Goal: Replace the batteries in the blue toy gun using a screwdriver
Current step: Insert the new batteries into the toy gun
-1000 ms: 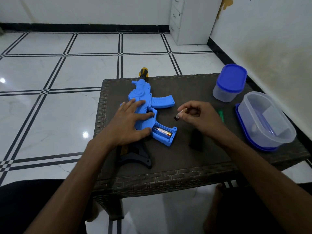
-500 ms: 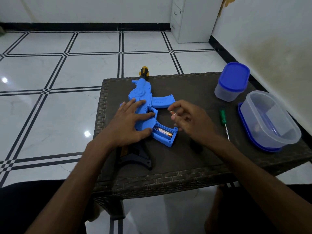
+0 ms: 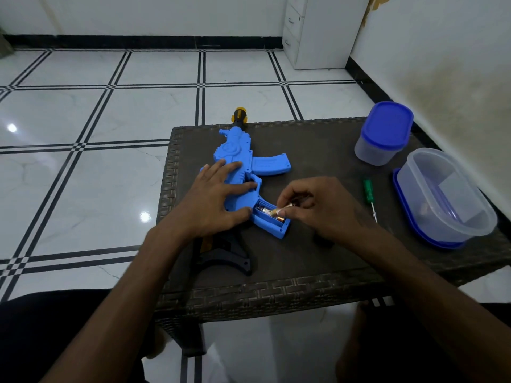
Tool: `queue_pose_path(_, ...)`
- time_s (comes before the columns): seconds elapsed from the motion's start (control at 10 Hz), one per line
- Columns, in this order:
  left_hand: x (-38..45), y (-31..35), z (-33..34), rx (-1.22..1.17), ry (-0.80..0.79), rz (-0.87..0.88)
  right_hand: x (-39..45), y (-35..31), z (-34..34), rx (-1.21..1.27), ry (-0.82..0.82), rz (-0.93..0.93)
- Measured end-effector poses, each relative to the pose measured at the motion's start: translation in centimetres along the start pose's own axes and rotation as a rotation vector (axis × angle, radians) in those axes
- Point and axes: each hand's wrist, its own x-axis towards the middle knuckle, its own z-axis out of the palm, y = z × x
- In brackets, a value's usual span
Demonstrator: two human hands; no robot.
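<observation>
Batteries go in: right hand [image 3: 318, 205] pinches a gold cell [image 3: 276, 212] into the blue plastic toy gun [image 3: 243, 172]'s open grip; left hand [image 3: 215, 197] presses flat, fingers spread. Cover unfitted.

The toy gun [image 3: 240, 158] is bright blue with a yellow-and-black muzzle and a black stock, lying on a dark brown table [image 3: 318, 261] with woven-patterned edges. Near the right edge lie a green-handled screwdriver [image 3: 368, 189] and two clear containers [image 3: 442, 200] with blue lids, while the floor [image 3: 83, 106] is white marble tile crossed by black lines
</observation>
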Motion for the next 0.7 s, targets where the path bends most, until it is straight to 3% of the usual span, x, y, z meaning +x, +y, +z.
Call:
queue_pose_path(0.3, -0.1, 0.1, -0.1, 0.007, -0.007, 0.003, 0.2, -0.4, 0.6, -0.143, -0.143, -0.21)
queue_pose_path(0.5, 0.0, -0.2, -0.4, -0.004, -0.057, 0.011, 1.1, -0.4, 1.3, -0.018, -0.162, -0.135)
queue_pose_path(0.7, -0.1, -0.3, -0.4, -0.008, -0.083, 0.02, 2.4, 0.0, 0.8, -0.096, -0.153, -0.105)
